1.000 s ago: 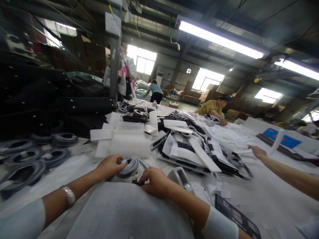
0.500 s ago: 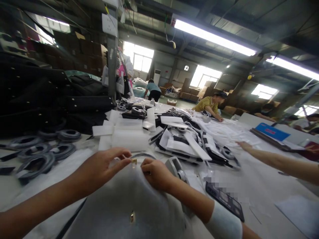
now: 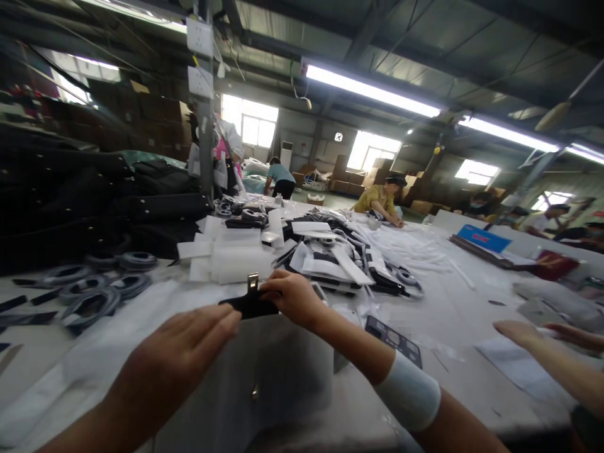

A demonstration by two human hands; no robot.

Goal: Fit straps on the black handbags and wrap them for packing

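In front of me stands a bag (image 3: 292, 358) with a whitish, film-like front and a small gold fitting (image 3: 254, 393) low on it. My right hand (image 3: 295, 301) pinches the black flap (image 3: 250, 306) at its top edge, next to an upright gold clasp plate (image 3: 253, 282). My left hand (image 3: 177, 352) is at the bag's upper left, fingers stretched out and side by side, holding nothing visible. Its thumb is hidden, and I cannot tell whether the fingertips touch the bag.
Coiled straps (image 3: 94, 308) lie left, before stacked black bags (image 3: 160, 220). White foam sheets (image 3: 238, 261) and strapped parts lie beyond my hands. A phone (image 3: 394, 340) is right of the bag. Another person's hand (image 3: 519, 332) works over white sheet at the right.
My left hand has left the clasp, moving down and left as its fingers straightened. The clasp plate now stands up and the black flap shows. The other person's hand has moved nearer.
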